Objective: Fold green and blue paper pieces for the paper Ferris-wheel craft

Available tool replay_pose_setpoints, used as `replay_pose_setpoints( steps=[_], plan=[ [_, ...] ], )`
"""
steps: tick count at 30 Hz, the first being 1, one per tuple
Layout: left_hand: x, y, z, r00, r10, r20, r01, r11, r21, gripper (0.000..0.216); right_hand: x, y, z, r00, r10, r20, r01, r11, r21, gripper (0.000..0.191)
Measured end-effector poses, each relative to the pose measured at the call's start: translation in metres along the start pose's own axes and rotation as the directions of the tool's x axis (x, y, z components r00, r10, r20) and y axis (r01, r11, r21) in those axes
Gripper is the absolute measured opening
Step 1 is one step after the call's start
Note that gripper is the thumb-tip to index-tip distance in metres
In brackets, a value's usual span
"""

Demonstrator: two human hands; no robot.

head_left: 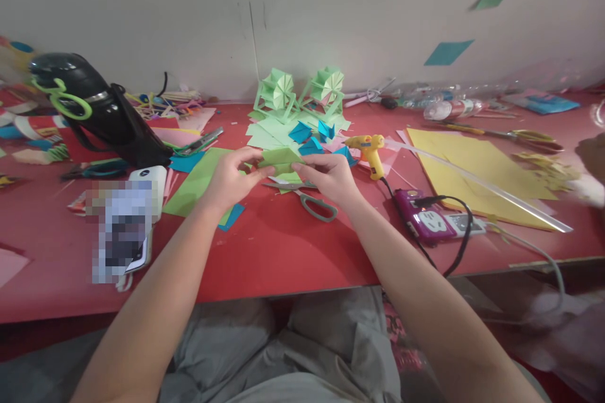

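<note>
A small piece of green paper, which looks folded, is stretched between my two hands above the red table. My left hand pinches its left end between thumb and fingers. At the right end, my right hand grips it in the same way. Right below lie scissors with grey handles, their blades partly hidden under the paper and my fingers. Folded blue paper pieces sit just behind my hands. Larger green sheets rest beside my left hand, with a small blue slip near my wrist.
Two pale green paper models stand at the back. To the right are a yellow glue gun, a purple power socket with cables, and yellow sheets. A black bottle and phone are left. Another person's hand shows far right.
</note>
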State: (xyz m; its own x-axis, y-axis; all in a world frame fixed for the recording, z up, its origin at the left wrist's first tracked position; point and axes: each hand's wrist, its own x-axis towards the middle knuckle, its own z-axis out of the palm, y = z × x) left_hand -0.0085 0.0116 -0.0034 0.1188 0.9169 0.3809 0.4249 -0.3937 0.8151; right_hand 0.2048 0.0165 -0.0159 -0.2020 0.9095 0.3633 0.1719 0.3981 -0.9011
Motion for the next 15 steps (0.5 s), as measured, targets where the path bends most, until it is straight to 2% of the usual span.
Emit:
replay_pose_setpoints(
  steps=[2, 3, 5, 7, 9, 11, 15],
  plan=[
    [0.001, -0.003, 0.0, 0.998, -0.059, 0.026, 0.06, 0.996, -0.059, 0.036, -0.002, 0.003, 0.003, 1.0, 0.006, -0.018, -0.006, 1.0, 0.009, 0.027],
    [0.002, -0.005, 0.0, 0.991, -0.119, 0.064, 0.127, 0.983, -0.132, 0.043, -0.003, 0.006, 0.004, 1.0, -0.001, -0.019, 0.002, 1.0, 0.02, 0.028],
    [0.002, -0.007, 0.001, 0.952, -0.249, 0.179, 0.295, 0.903, -0.312, 0.059, -0.003, 0.012, 0.006, 0.999, -0.034, -0.003, 0.034, 0.998, 0.046, 0.029],
    [0.002, -0.007, 0.002, 0.909, -0.325, 0.26, 0.412, 0.792, -0.451, 0.063, -0.002, 0.017, 0.007, 0.998, -0.07, 0.002, 0.07, 0.997, 0.015, 0.031],
    [0.002, -0.006, 0.003, 0.903, -0.346, 0.255, 0.43, 0.739, -0.518, 0.052, -0.001, 0.018, 0.006, 0.995, -0.099, 0.025, 0.1, 0.995, -0.018, 0.035],
    [0.001, -0.006, 0.003, 0.914, -0.353, 0.202, 0.405, 0.747, -0.528, 0.049, 0.0, 0.018, 0.005, 0.994, -0.093, 0.058, 0.093, 0.996, 0.002, 0.035],
    [0.0, -0.009, 0.004, 0.927, -0.361, 0.107, 0.365, 0.797, -0.481, 0.054, 0.003, 0.015, 0.007, 1.0, 0.007, 0.027, -0.013, 0.977, 0.212, 0.021]
  ],
)
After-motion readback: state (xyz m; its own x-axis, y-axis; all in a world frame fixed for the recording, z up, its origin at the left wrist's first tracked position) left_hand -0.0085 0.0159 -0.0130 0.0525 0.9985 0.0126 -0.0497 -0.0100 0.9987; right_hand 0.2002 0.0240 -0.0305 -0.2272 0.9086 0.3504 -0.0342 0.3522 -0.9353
